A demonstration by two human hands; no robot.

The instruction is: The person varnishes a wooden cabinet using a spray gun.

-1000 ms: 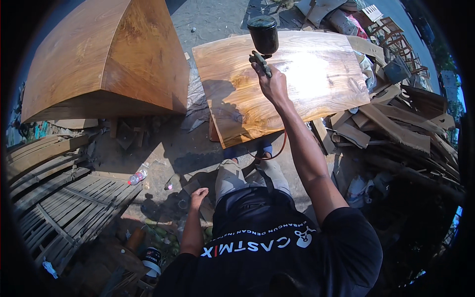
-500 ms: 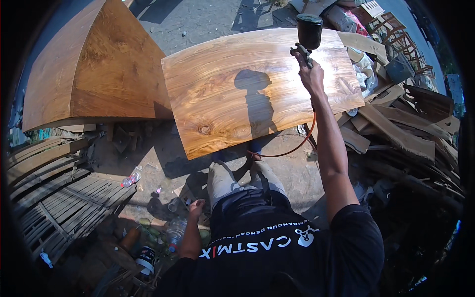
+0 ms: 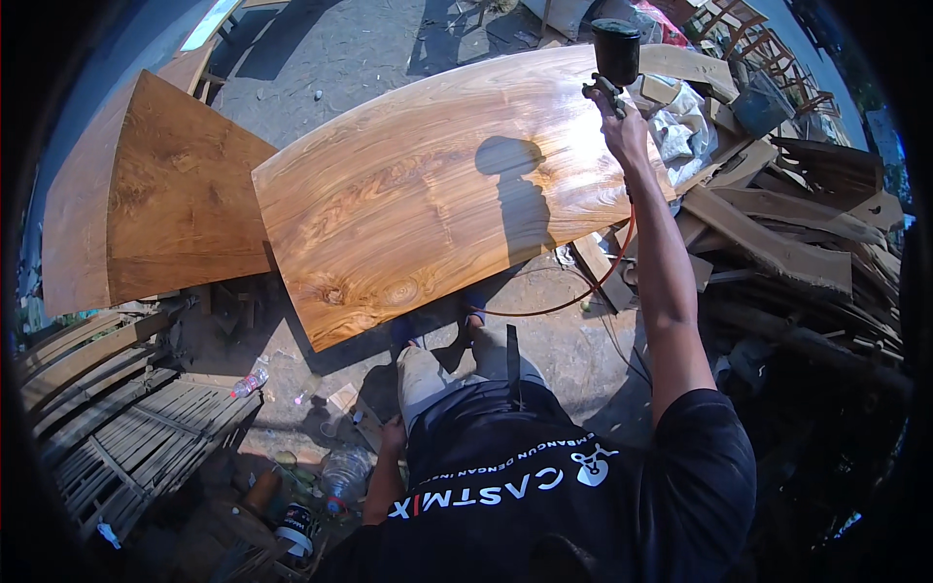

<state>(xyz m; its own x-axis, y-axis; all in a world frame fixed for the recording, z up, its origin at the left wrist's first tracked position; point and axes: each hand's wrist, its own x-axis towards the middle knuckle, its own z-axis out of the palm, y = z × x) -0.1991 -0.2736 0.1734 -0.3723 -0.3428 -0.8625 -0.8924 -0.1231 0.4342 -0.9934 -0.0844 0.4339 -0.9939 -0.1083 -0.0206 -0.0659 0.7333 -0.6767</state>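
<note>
Right arm fully extended forward; right hand (image 3: pixel 622 124) clenched around a spray gun (image 3: pixel 612 58) above the glossy wooden slab (image 3: pixel 437 185), far right end. Left hand (image 3: pixel 392 437) hangs low beside the hip; its grip cannot be determined.

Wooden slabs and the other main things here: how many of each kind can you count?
Large wooden slabs: 2, a glossy slab and a darker slab.
Spray guns: 1, the spray gun in the right hand.
Red hoses: 1, the hose.
Plastic bottles: 2, small bottle and large bottle beside the left hand.
Total: 6.
</note>
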